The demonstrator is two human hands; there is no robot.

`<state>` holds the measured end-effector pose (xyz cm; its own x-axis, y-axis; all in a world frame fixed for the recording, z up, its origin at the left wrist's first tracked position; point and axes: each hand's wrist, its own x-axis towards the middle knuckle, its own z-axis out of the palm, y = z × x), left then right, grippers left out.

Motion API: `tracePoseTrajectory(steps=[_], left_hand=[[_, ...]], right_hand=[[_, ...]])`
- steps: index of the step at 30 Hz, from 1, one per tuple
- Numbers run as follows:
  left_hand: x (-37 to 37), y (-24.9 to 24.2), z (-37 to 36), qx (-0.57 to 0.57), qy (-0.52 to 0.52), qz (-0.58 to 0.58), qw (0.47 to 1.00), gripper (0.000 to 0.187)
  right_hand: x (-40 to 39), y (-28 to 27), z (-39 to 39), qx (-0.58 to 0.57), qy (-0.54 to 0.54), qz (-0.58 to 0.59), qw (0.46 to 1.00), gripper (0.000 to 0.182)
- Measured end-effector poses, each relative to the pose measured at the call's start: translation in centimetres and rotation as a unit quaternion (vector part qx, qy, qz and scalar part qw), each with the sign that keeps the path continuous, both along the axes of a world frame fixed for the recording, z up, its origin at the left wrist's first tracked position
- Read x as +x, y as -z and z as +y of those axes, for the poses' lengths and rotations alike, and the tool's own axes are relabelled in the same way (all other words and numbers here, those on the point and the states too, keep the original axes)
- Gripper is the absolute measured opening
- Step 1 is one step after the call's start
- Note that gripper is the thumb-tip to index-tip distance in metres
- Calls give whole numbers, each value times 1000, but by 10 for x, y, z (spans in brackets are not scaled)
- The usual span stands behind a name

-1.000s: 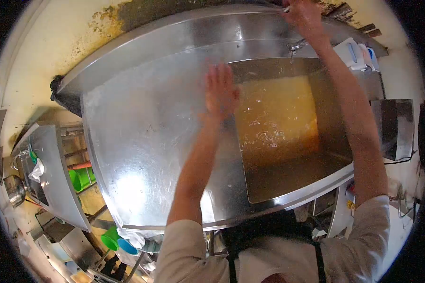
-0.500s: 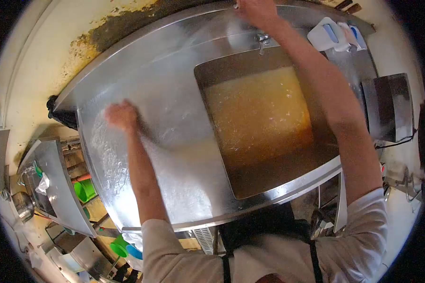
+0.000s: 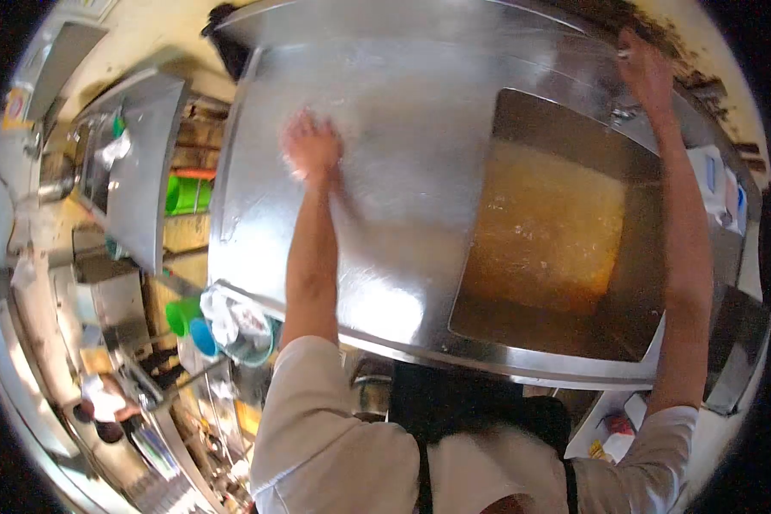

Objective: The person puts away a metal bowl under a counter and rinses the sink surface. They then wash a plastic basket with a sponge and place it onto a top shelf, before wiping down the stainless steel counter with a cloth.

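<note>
My left hand (image 3: 311, 147), blurred by motion, is over the wet steel drainboard (image 3: 394, 180), palm down with its fingers spread. Cloudy wet streaks and bright reflections mark the metal around it. Up at the raised back rim of the sink unit, my right hand (image 3: 647, 75) is closed, with a small shiny spot at its fingers; I cannot tell what it holds. Just below that hand is a metal tap (image 3: 623, 113). Under my right forearm, the sink basin (image 3: 565, 338) contains cloudy yellow-brown water (image 3: 552, 227).
White containers with blue parts (image 3: 715, 184) stand right of the basin. To the left are a steel table (image 3: 141, 180), a green bucket (image 3: 187, 195) and a tub with white cloth or plastic (image 3: 240, 325). Another person (image 3: 107, 407) is at the lower left. A black bag-like bundle (image 3: 224, 38) hangs at the board's far corner.
The view has swung left, so the sink sits further right. My left hand's fingers now show spread, and the splashed water at the board's left end looks thinner. My right hand stays near the tap.
</note>
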<state>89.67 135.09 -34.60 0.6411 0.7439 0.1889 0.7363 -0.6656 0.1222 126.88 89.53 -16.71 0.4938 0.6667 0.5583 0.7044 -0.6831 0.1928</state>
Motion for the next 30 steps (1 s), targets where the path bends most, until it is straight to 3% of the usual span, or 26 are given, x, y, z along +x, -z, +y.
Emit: tracePoseTrajectory(steps=[3,4,8,11,14,16,17,18,21,22,25,28,30], left_hand=[[-169,14,59,23,-71,208,975,58],[-223,17,53,-68,-191,-21,979,61],[-398,8,52,50,-122,266,955,66],[-392,-22,24,-2,-261,248,933,70],[-299,-22,19,-22,-420,111,900,75],[-245,13,42,-10,-295,125,947,78],[-207,18,43,-14,-224,60,973,76],[-160,9,37,-26,-216,93,972,75],[-66,15,8,60,-42,68,995,71],[-47,14,-8,79,12,78,994,69],[-47,2,-52,14,146,-52,988,64],[-114,-4,-16,-8,60,13,998,65],[-187,29,29,34,-56,52,997,64]], right_hand=[[19,8,-9,-39,41,-24,998,37],[23,11,-8,-63,60,-36,996,35],[5,-4,-2,-73,81,58,992,52],[22,8,-16,-43,40,11,998,46],[16,8,-17,-27,28,3,999,40],[11,1,-8,-13,15,10,1000,36],[10,-4,-4,-41,45,16,998,33],[7,-6,-2,-72,72,28,994,29],[-5,-16,8,-85,91,44,991,30],[-8,-20,9,-76,87,46,992,31],[8,-15,5,-114,99,38,988,38],[1,-10,13,-135,194,6,972,38],[19,-3,-3,-121,130,10,984,35]])
